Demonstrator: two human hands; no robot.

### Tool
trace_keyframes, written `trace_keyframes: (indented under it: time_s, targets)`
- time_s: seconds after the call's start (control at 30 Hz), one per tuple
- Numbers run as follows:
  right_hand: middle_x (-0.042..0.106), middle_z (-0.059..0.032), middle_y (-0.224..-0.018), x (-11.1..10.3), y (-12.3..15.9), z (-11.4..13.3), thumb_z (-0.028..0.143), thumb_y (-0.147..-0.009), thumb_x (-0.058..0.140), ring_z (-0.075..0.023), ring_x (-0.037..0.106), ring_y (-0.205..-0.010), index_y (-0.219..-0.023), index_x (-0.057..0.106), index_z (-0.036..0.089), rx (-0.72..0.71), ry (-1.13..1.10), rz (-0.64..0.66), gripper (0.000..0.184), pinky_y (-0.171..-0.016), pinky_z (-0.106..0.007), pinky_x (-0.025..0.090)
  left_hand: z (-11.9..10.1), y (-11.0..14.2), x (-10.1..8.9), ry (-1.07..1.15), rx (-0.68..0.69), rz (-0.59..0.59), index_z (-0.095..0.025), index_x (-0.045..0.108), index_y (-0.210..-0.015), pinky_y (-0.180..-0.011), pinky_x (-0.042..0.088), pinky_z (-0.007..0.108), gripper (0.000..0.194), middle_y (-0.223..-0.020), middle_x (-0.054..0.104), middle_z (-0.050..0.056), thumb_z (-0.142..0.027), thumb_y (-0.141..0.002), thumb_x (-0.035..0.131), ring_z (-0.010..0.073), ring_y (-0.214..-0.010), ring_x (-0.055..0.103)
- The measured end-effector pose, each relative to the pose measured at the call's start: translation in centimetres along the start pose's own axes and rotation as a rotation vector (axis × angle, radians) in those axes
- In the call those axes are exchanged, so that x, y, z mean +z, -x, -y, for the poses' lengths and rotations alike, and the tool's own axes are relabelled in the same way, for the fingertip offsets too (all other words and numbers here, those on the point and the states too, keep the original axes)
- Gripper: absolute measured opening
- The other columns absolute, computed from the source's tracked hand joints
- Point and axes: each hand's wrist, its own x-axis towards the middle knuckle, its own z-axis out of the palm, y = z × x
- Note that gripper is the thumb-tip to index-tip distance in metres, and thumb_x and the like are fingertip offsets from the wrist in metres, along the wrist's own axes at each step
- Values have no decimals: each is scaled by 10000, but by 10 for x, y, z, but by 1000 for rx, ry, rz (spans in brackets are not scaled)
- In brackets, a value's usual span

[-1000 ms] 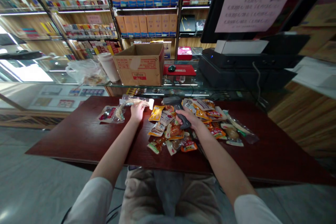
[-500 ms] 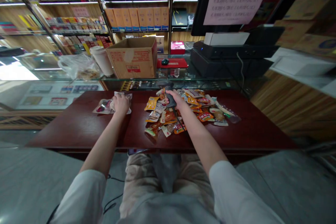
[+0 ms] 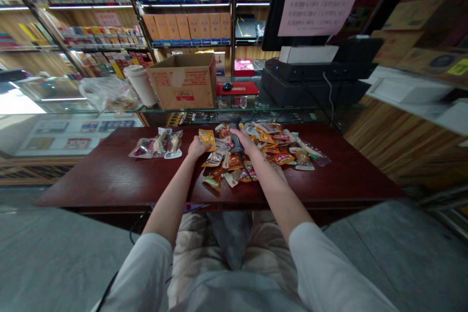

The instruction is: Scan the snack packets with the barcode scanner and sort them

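Note:
My left hand (image 3: 198, 146) is closed on the near-left corner of a yellow snack packet (image 3: 207, 139), at the left edge of a heap of packaged snacks (image 3: 272, 144). In my right hand (image 3: 243, 140) is a dark handheld barcode scanner (image 3: 236, 139), held over the heap with its cable running down towards me. Several clear-and-white snack packets (image 3: 158, 144) lie apart in a row at the left of the dark red table (image 3: 161, 183).
Behind the table, a glass counter carries a cardboard box (image 3: 184, 83), a white cup (image 3: 141, 85), a plastic bag (image 3: 106, 95) and a mouse (image 3: 227, 86) on a red mat. A monitor with a paper notice (image 3: 323, 0) stands back right. Stocked shelves line the wall.
My left hand has let go of a packet in the left row and moved right to the yellow packet. My right hand keeps the scanner over the heap.

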Motion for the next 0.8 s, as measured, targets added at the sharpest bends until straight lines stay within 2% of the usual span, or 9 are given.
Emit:
trace_keyframes:
  time_s: [0.1,0.17,0.27,0.37,0.47,0.67,0.8]
  targets:
    - [604,45,-494,-4,5,-5,447,-778,664,-98,493,-392,-904,555,195,-51,21,40,302,-403,-201,385,15,1,3,187,2,-197,-162,502,-1161,-874,526,356,393,-1184,683,156,-249,-807,648,250,-1048,691]
    - [599,44,-487,-6,8,-6,469,-768,669,-99,489,-390,-920,562,185,-70,35,58,339,-410,-210,381,21,1,5,358,36,-272,-173,476,-1178,-883,531,328,392,-1198,669,126,-212,-813,613,208,-1040,688]
    - [595,41,-478,-6,12,-6,478,-771,656,-97,479,-387,-908,557,182,-85,51,81,341,-414,-215,368,25,0,8,491,130,-280,-179,514,-1154,-937,518,342,423,-1157,680,93,-184,-753,650,212,-1048,677]
    - [579,54,-474,-5,17,-3,475,-755,664,-101,473,-389,-945,548,185,-98,24,98,365,-411,-220,361,25,1,8,454,194,-248,-165,587,-1101,-965,505,363,362,-1094,705,90,-199,-746,651,237,-1031,677]
    - [540,83,-462,-5,19,0,471,-745,674,-101,447,-381,-1003,536,187,-96,-7,126,408,-404,-224,351,24,3,7,448,201,-231,-152,618,-1102,-956,510,365,349,-1079,720,95,-225,-761,643,242,-1007,685]
    - [491,96,-434,-7,18,0,494,-762,682,-90,421,-365,-911,493,210,-39,16,209,371,-396,-211,344,25,2,5,429,168,-207,-137,645,-1108,-932,520,365,348,-1099,739,116,-266,-785,655,262,-1013,694]
    - [487,102,-441,-6,16,-1,488,-744,694,-87,416,-370,-902,501,219,-33,20,203,368,-404,-210,359,25,1,6,378,179,-188,-137,640,-1138,-939,519,364,355,-1118,730,120,-272,-809,636,265,-1033,688]
